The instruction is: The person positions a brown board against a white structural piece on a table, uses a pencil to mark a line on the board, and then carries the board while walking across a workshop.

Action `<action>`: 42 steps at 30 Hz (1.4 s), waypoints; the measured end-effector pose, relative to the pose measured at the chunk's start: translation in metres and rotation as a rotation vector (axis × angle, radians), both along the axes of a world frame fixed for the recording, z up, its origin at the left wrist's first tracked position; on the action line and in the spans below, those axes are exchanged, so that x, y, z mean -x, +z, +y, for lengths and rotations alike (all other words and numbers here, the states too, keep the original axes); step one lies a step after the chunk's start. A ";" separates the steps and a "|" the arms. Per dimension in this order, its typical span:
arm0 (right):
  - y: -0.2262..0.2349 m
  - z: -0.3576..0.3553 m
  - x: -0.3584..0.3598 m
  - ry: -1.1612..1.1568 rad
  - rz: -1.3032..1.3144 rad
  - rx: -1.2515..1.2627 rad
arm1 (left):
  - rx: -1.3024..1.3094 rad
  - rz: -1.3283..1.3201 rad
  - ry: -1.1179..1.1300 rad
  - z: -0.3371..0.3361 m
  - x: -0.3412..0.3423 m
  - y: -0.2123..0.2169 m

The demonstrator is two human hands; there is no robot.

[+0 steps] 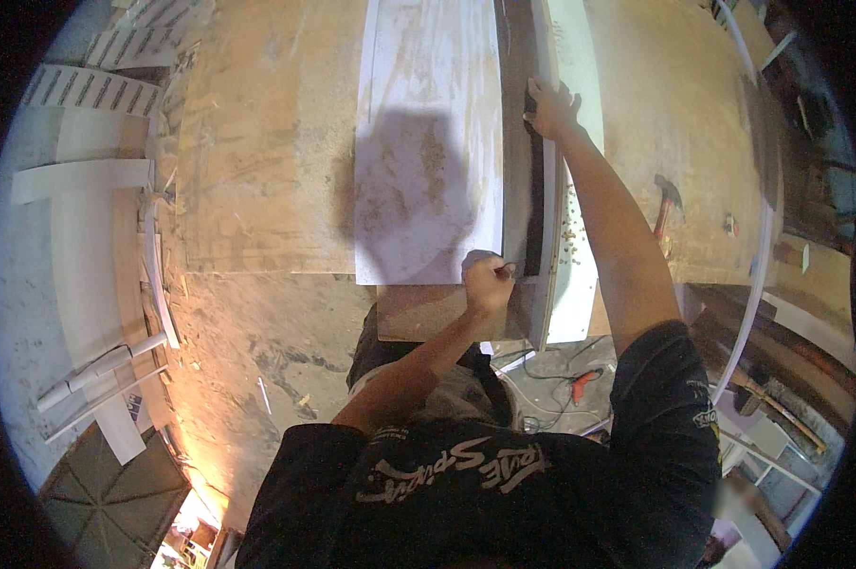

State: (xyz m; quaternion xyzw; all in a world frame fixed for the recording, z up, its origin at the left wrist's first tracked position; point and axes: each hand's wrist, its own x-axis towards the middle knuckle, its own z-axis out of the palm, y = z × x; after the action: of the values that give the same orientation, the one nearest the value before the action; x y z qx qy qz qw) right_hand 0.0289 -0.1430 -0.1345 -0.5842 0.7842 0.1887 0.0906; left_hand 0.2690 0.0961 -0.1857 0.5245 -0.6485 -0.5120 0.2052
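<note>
Lengthwise, the white board (428, 76) points straight away from the person, its long axis running from near the waist to past the upper rim of the view. It lies on the table (267, 142), smudged brown on its face, with a shadow across it. Beside its right edge and parallel to it run a dark grey strip (521, 190) and then a pale strip (575, 294) dotted with small brown bits.

The left hand (488, 284) is at the board's near right corner, fingers curled in; whether they pinch anything cannot be told. The right hand (554, 112) reaches farther along the strips, fingers bent by a small dark piece (529, 99); how firmly it grips is unclear.

Pale lettering crosses the dark shirt (504, 512), and rows of print mark the white sheets (96, 90) at upper left.

The board's near end sits close to the table's near edge, above a brown panel (418, 318). Plain wood spreads widely to its left; a hammer (668, 194) lies right of the pale strip, beyond the right forearm.
</note>
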 end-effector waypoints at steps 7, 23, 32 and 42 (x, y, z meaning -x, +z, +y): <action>0.003 0.000 -0.002 0.008 -0.016 0.019 | 0.097 -0.073 0.108 -0.037 0.025 0.005; 0.001 0.003 -0.001 0.028 -0.033 0.074 | -0.004 0.148 0.218 -0.055 0.033 -0.010; -0.001 0.003 0.000 0.043 -0.029 0.078 | -0.120 0.287 0.324 -0.049 0.044 -0.013; 0.009 0.017 -0.006 0.063 0.002 -0.018 | -0.279 0.418 0.469 -0.086 0.067 -0.007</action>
State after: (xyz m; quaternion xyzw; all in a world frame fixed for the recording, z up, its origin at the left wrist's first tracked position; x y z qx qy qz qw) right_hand 0.0349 -0.1261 -0.1253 -0.6074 0.7638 0.1990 0.0892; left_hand 0.2023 0.0104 -0.1931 0.5659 -0.3781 -0.6311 0.3722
